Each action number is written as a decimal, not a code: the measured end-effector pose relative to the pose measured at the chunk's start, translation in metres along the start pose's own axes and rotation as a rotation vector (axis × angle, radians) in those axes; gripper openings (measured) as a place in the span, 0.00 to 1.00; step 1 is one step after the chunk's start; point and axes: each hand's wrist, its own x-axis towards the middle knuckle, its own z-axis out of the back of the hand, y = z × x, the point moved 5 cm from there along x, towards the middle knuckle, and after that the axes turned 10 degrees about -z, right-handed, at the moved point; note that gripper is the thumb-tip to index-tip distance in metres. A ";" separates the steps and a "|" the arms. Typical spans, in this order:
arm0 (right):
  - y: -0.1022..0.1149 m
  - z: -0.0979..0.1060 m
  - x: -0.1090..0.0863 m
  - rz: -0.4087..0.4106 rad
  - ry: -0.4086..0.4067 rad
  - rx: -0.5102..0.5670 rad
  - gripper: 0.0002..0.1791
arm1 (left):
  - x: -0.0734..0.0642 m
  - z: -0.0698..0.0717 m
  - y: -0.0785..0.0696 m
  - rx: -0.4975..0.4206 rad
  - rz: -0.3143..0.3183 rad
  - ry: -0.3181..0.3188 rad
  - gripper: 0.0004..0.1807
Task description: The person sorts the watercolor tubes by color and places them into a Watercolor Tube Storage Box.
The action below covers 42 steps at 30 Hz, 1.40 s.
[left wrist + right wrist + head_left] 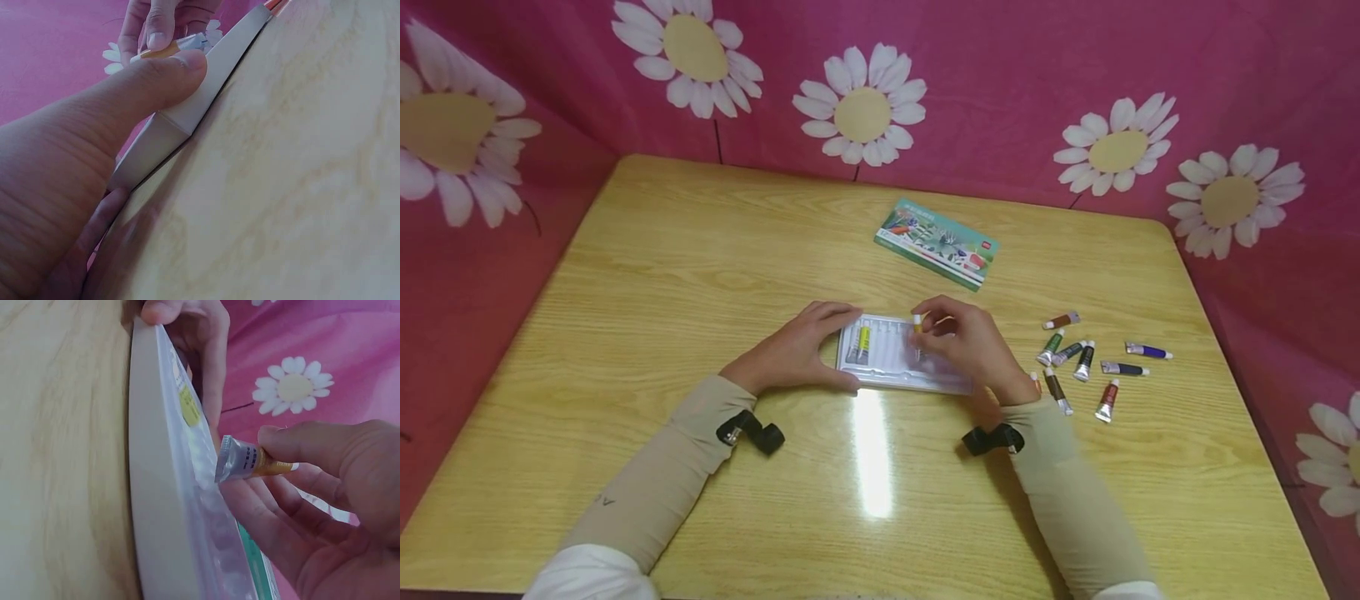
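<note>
A white tray (pixel 891 381) with a slotted plastic insert lies on the table in the head view. At its left end my left hand (pixel 797 350) grips it, thumb (pixel 178 78) along the near wall and fingers round the far corner. Two tubes sit side by side in the leftmost slots, a yellow paint tube (pixel 864 339) and a pale one (pixel 853 343). Over the tray's right part, my right hand (pixel 968 340) pinches an orange-yellow paint tube (pixel 253 459) between thumb and fingers. Its silver crimped end points toward the tray in the right wrist view.
Several loose paint tubes, among them a red one (pixel 1107 401) and a blue one (pixel 1148 351), lie scattered right of the tray. A green printed box (pixel 936 243) rests behind it. Flowered pink cloth (pixel 985 100) hangs around the wooden table (pixel 700 242).
</note>
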 end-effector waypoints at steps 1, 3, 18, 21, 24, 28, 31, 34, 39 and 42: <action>0.001 -0.002 0.000 0.000 0.001 -0.003 0.19 | 0.000 0.000 0.000 -0.001 0.001 0.000 0.62; 0.004 -0.005 0.001 0.005 -0.005 -0.009 0.19 | 0.000 -0.001 0.001 0.000 0.001 0.001 0.62; 0.016 -0.039 0.013 -0.062 -0.003 0.025 0.18 | -0.001 0.000 -0.002 -0.004 -0.018 -0.003 0.62; 0.016 -0.046 0.013 -0.067 -0.013 0.018 0.18 | -0.002 -0.003 -0.002 -0.003 -0.014 0.004 0.61; 0.018 -0.050 0.013 -0.074 -0.022 0.001 0.17 | -0.002 -0.003 -0.001 0.000 -0.018 0.000 0.61; 0.023 -0.054 0.012 -0.068 -0.046 -0.042 0.18 | -0.002 -0.001 -0.001 -0.002 -0.025 -0.007 0.61; 0.027 -0.055 0.011 -0.034 -0.083 -0.100 0.20 | -0.002 0.001 -0.002 -0.005 -0.028 -0.010 0.61; 0.031 -0.056 0.009 -0.009 -0.115 -0.159 0.19 | -0.002 0.001 -0.002 -0.007 -0.030 -0.014 0.61; 0.035 -0.057 0.006 0.005 -0.140 -0.208 0.16 | -0.001 0.001 0.000 -0.006 -0.031 -0.017 0.61; 0.037 -0.057 0.005 0.017 -0.145 -0.225 0.16 | -0.001 0.001 0.000 -0.003 -0.027 -0.014 0.61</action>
